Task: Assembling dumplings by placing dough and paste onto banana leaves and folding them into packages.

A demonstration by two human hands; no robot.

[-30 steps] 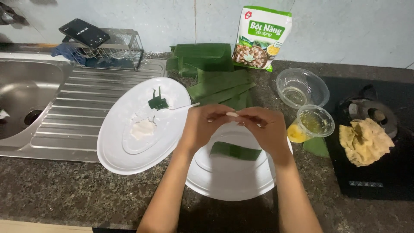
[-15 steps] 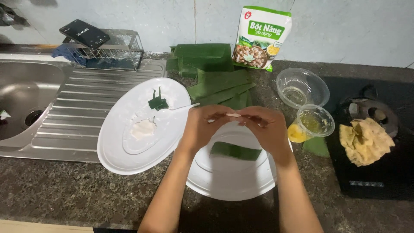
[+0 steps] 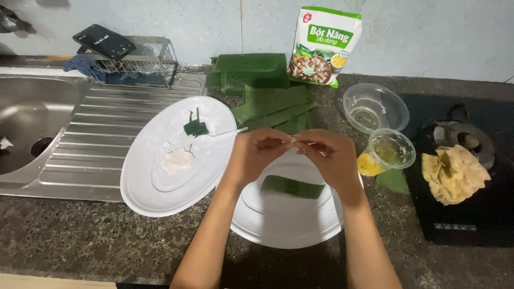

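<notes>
My left hand (image 3: 257,154) and my right hand (image 3: 327,156) meet over a round white plate (image 3: 286,225), fingertips pinched together on a small pale piece of dough (image 3: 294,140). A folded green leaf strip (image 3: 292,187) lies on that plate below my hands. To the left sits a larger white plate (image 3: 160,176) with a lump of white dough (image 3: 177,160), a small green leaf scrap (image 3: 195,127) and a thin white stick (image 3: 227,131).
Cut banana-leaf strips (image 3: 273,101) are piled behind the plates, by a flour bag (image 3: 324,45). Two clear plastic bowls (image 3: 376,107) (image 3: 392,149) stand right, near a black cooktop (image 3: 471,214) holding a yellow crumpled sheet (image 3: 454,170). A steel sink (image 3: 32,128) and wire rack (image 3: 131,61) with a phone are left.
</notes>
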